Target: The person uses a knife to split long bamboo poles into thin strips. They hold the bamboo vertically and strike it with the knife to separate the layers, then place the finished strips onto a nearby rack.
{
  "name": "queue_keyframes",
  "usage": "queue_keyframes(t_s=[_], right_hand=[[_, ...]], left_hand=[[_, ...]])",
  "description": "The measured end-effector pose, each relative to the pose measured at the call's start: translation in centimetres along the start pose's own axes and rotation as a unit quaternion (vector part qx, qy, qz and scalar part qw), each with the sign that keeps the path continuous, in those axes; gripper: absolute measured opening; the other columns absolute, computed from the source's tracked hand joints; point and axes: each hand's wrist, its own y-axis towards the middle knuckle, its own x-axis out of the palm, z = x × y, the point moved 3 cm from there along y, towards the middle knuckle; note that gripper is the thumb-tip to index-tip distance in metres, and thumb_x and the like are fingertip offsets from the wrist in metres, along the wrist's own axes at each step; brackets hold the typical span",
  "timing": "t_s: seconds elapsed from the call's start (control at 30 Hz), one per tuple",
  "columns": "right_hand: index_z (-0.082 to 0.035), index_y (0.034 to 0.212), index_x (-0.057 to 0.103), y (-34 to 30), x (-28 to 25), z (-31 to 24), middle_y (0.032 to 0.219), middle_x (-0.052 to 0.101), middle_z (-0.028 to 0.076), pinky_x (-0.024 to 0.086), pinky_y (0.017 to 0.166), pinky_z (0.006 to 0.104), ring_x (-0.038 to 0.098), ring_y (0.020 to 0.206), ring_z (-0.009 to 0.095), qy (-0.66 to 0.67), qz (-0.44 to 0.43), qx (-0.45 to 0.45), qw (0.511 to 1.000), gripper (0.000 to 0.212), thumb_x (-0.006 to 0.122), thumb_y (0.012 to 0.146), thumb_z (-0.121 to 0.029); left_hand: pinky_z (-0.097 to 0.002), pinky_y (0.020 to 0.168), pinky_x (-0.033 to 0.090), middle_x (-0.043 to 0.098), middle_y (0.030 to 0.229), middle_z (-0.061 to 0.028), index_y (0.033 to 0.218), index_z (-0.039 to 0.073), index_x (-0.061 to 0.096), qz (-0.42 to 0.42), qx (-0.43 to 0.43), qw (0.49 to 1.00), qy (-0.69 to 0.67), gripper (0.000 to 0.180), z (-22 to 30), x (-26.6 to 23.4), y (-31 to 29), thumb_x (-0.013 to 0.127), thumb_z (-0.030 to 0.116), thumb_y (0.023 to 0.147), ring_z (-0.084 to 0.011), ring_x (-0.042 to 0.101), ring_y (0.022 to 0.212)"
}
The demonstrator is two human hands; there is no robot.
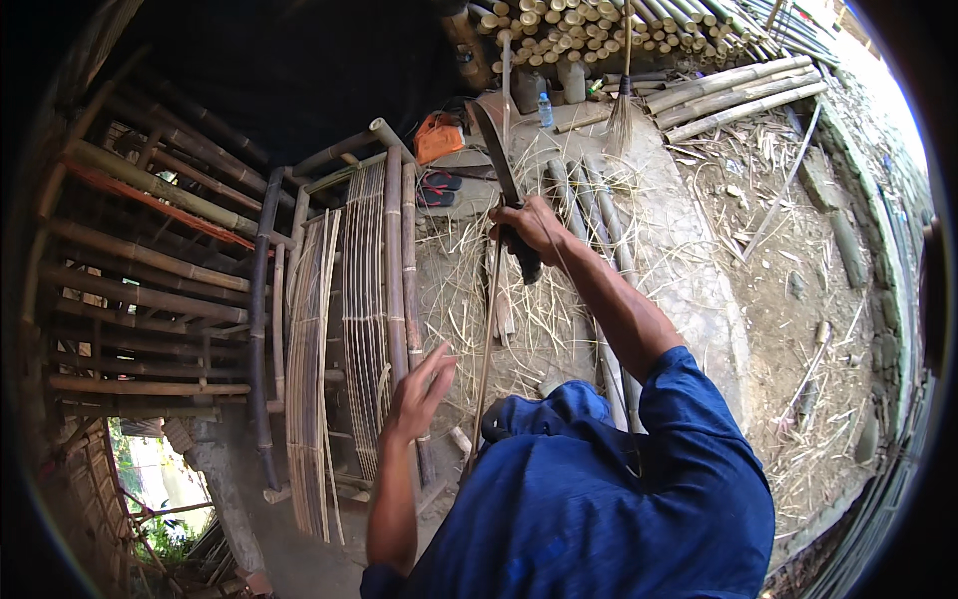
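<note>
My right hand [531, 228] is closed round a machete [496, 158], its long dark blade pointing up and away and its dark handle end showing below the fist. A thin bamboo strip [489, 344] runs from beside that fist down toward my legs; whether the fingers also pinch it, I cannot tell. My left hand [419, 394] is raised with its fingers stretched out and holds nothing visible. Beside it stands a bamboo bench [364, 299] with a slatted top, several long loose strips [324, 379] lying along its left side.
Bamboo shavings [544, 329] litter the floor round several poles [611, 225]. A bamboo rack [150, 290] stands left. Farther off are an orange bag [439, 137], slippers [437, 188], a water bottle [545, 110], a broom [621, 115] and stacked bamboo [589, 30].
</note>
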Motion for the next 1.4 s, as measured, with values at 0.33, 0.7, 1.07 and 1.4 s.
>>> queue_keyframes(t_s=[0.33,0.7,1.07,1.4], right_hand=[[-0.003,0.087,0.059,-5.5,0.8,-3.8,0.065,0.060,0.016,0.049,0.058,0.0477,0.062,0.060,0.038,-0.552,0.027,-0.201,0.809,0.066,0.043,0.096,-0.066],[-0.004,0.089,0.068,-0.7,-4.6,-2.0,0.058,0.060,0.014,0.049,0.051,0.0450,0.061,0.054,0.029,-0.463,0.121,-0.089,0.874,0.075,0.033,0.096,-0.071],[-0.007,0.078,0.067,-0.2,-3.8,-0.5,0.053,0.058,0.008,0.045,0.044,0.0412,0.055,0.043,0.021,-0.551,0.082,-0.106,0.824,0.076,0.032,0.096,-0.072],[-0.002,0.081,0.070,2.8,-11.5,-2.0,0.073,0.067,0.026,0.052,0.066,0.0498,0.069,0.073,0.041,-0.542,0.178,-0.101,0.815,0.081,0.030,0.098,-0.070]], left_hand=[[-0.0182,0.037,0.031,0.035,0.060,0.0070,0.136,0.005,0.055,0.100,-0.040,0.917,-0.384,0.042,2.1,2.7,8.5,0.052,0.032,0.105,-0.0021,0.031,0.041],[-0.0218,0.046,0.029,0.037,0.063,0.0091,0.130,0.000,0.060,0.087,0.041,0.988,-0.118,0.036,3.1,3.3,2.9,0.050,0.024,0.105,-0.0018,0.034,0.052],[-0.0227,0.053,0.035,0.038,0.064,0.0062,0.133,-0.002,0.058,0.057,-0.095,0.984,-0.139,0.038,1.5,1.9,-4.5,0.051,0.022,0.105,-0.0040,0.039,0.058],[-0.0229,0.054,0.036,0.041,0.065,0.0051,0.135,-0.001,0.057,0.022,-0.133,0.985,-0.110,0.038,1.2,2.2,-11.5,0.051,0.021,0.104,-0.0045,0.040,0.059]])
